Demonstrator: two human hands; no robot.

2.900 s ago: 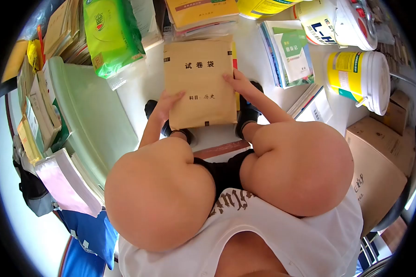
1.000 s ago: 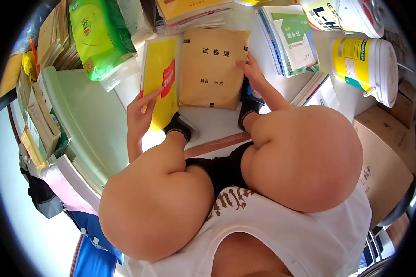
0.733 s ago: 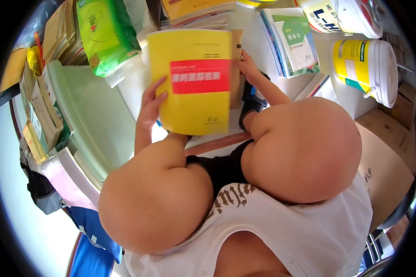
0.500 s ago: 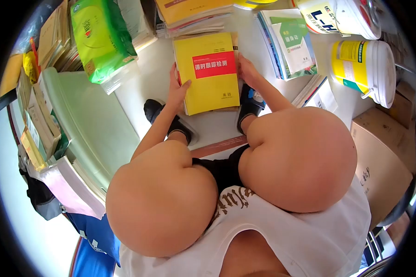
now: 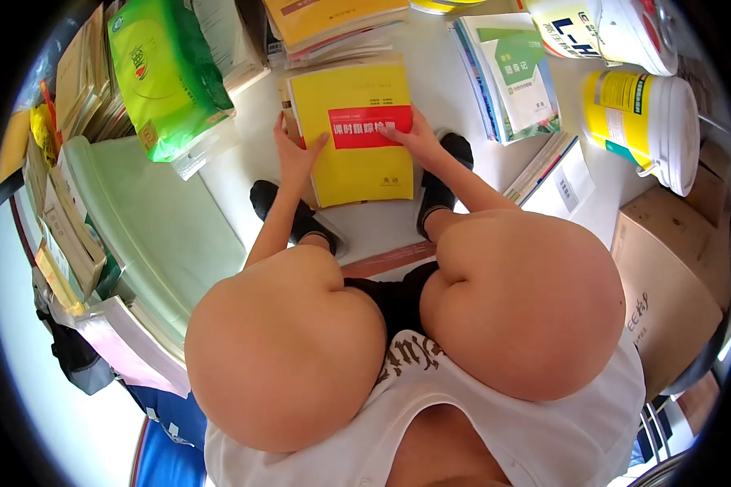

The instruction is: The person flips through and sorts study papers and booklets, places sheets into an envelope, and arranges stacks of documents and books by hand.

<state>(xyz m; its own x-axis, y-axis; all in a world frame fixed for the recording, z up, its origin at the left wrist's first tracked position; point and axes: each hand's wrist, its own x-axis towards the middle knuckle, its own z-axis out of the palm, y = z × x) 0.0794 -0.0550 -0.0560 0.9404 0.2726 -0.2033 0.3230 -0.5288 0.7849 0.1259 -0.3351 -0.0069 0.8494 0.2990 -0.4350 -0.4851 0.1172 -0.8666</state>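
Observation:
A yellow book (image 5: 357,172) with a red title band lies over a brown paper envelope (image 5: 287,105), whose left edge shows beside it. My left hand (image 5: 298,154) grips the left edges of both, thumb on the yellow cover. On the right edge, my right hand (image 5: 418,140) holds the book with fingers over the red band. Both are held above the floor between my feet. Most of the envelope is hidden under the book.
Ahead stands a book stack (image 5: 333,20). A green tissue pack (image 5: 166,77) and pale green bin (image 5: 150,211) are at left. At right are a booklet pile (image 5: 516,81), thin books (image 5: 556,183), a yellow-white bucket (image 5: 638,126) and a cardboard box (image 5: 666,284).
The yellow book swung over from the left and now covers the envelope, which earlier lay on top. My right hand has moved from the envelope's edge onto the book's cover.

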